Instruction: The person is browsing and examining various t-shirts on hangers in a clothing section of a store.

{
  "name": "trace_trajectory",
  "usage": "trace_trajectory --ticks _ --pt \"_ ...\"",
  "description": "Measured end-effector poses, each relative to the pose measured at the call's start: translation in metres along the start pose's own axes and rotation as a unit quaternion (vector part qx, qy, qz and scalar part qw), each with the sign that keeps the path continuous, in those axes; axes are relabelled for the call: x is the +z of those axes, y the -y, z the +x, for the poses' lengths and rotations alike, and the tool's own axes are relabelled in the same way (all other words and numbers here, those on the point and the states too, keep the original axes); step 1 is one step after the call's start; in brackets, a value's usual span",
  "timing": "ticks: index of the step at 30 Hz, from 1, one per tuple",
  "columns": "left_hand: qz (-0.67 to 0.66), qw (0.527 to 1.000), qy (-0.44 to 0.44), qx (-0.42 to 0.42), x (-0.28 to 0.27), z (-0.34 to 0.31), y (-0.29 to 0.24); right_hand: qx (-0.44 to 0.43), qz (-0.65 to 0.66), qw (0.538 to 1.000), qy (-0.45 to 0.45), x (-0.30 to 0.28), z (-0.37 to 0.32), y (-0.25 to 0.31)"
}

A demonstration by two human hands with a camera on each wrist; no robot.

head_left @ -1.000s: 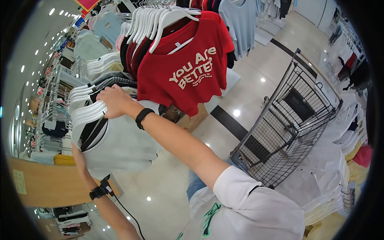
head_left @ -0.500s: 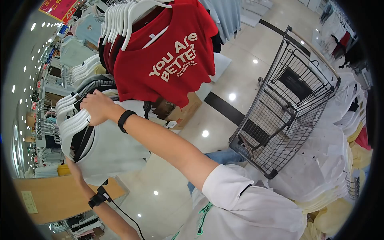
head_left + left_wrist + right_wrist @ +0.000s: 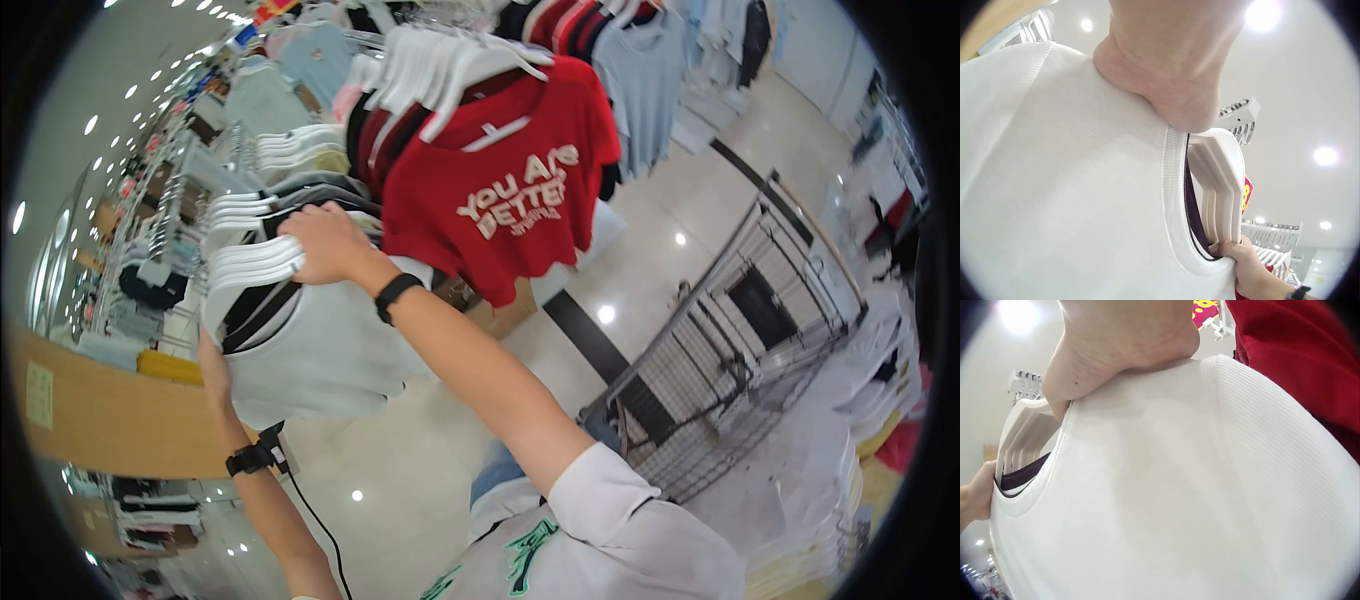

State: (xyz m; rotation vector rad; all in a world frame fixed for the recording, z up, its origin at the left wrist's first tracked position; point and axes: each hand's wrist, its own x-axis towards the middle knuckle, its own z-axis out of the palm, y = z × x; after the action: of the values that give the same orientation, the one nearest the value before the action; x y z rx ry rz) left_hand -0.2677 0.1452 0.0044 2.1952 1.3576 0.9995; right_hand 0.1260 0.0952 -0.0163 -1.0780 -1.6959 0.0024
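A bundle of white hangers (image 3: 255,265) with white shirts (image 3: 320,355) on them is between my two hands. My right hand (image 3: 335,245) grips the hangers at their right ends, its fingers curled over the top. On the other side my left hand (image 3: 977,492) holds the bundle at the shoulder by the neckline, thumb towards the collar. In the left wrist view its heel lies on the front white shirt (image 3: 1085,162), and its fingers are hidden behind. Dark cloth (image 3: 1025,474) shows inside the front collar.
A red lettered T-shirt (image 3: 500,180) hangs on the rack just beyond my right hand. Striped and dark garments hang behind the bundle. A metal shopping cart (image 3: 740,330) stands at right, beside more white clothes (image 3: 780,470). A wooden panel (image 3: 120,410) is at lower left.
The head view has swung left, then back right, so everything shifts across the picture. Both hands keep their hold on the bundle, which stays beside the red T-shirt.
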Motion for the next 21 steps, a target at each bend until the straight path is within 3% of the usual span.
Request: trace_trajectory --ticks 1,2,5,10,12,17,21 --pt "0.052 0.998 -0.011 0.015 -0.004 0.005 0.004 -0.002 0.006 1.000 0.009 -0.001 0.001 0.000" --pt "0.022 0.999 -0.024 -0.005 -0.004 0.000 0.009 0.007 0.009 1.000 0.017 -0.001 0.003 0.001" --pt "0.001 0.998 -0.059 -0.034 0.018 -0.014 -0.054 -0.003 0.022 0.999 0.031 -0.002 0.006 0.003" --pt "0.085 0.993 -0.085 -0.015 0.025 -0.024 -0.092 -0.002 0.031 0.998 0.054 0.001 0.007 0.005" --pt "0.155 0.984 -0.082 -0.005 0.024 -0.025 -0.102 0.006 0.025 0.999 0.032 0.002 0.006 0.008" --pt "0.103 0.990 -0.094 -0.011 0.026 -0.026 -0.108 -0.023 0.011 0.999 0.028 0.001 0.007 0.013" --pt "0.125 0.987 -0.081 -0.063 0.021 -0.024 -0.113 -0.006 -0.002 1.000 0.028 -0.001 0.006 0.025"
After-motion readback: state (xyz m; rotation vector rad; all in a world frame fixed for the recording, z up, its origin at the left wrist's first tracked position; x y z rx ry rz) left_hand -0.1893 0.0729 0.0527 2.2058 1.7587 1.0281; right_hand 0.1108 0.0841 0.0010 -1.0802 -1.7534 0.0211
